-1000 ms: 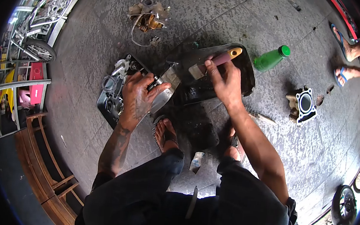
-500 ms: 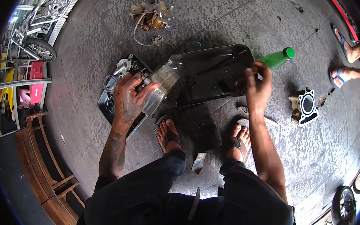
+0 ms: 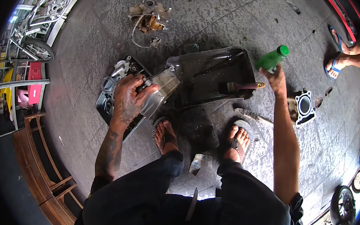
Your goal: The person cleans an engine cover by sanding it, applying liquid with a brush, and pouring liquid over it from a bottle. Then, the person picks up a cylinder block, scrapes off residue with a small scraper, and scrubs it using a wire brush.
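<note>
Right of the black tray, the right hand curls around the near end of the green bottle, closure unclear; the left hand clasps a metal casing. Step judged: grasping; lifting would require firm closure.

Glare on floor, black corners.

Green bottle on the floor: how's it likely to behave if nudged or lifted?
The green bottle would probably tip easily, being tall and narrow. Its rounded body suggests it might roll once over. The smooth sides may feel slippery. Weight unclear: the fill level isn't visible.
</note>
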`<state>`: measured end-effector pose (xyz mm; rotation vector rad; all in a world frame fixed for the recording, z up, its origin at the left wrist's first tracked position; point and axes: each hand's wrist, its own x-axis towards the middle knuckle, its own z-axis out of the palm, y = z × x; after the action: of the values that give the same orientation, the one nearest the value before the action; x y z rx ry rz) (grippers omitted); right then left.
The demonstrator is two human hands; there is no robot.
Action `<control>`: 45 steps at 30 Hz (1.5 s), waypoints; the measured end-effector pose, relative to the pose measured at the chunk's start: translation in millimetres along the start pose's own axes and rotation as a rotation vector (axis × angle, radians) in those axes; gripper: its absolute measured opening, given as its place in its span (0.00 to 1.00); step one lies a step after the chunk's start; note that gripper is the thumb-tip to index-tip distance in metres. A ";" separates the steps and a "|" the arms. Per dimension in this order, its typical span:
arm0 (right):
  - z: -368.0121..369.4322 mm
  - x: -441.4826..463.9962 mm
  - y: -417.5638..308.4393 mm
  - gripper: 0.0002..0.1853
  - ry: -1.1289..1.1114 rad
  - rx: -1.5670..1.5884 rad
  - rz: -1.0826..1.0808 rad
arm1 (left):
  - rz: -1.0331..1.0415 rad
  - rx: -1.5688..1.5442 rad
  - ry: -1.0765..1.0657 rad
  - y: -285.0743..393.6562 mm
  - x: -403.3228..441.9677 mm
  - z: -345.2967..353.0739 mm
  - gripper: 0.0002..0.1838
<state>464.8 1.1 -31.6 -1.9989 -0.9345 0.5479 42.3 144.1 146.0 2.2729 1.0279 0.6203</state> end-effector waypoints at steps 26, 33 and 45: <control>-79.5 -27.4 -237.4 0.32 -0.332 -0.736 -0.864 | 0.161 0.245 -0.131 20.5 39.1 16.8 0.20; -83.3 -23.8 -227.4 0.26 -0.267 -0.725 -0.848 | 0.185 0.286 -0.159 25.6 40.4 11.4 0.21; -89.7 -22.2 -225.3 0.23 -0.294 -0.703 -0.821 | 0.176 0.285 -0.119 24.0 40.7 17.6 0.22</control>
<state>417.8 21.2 206.5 -1.8677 -2.2107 0.0245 90.0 157.5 156.0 2.6358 0.9125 0.4230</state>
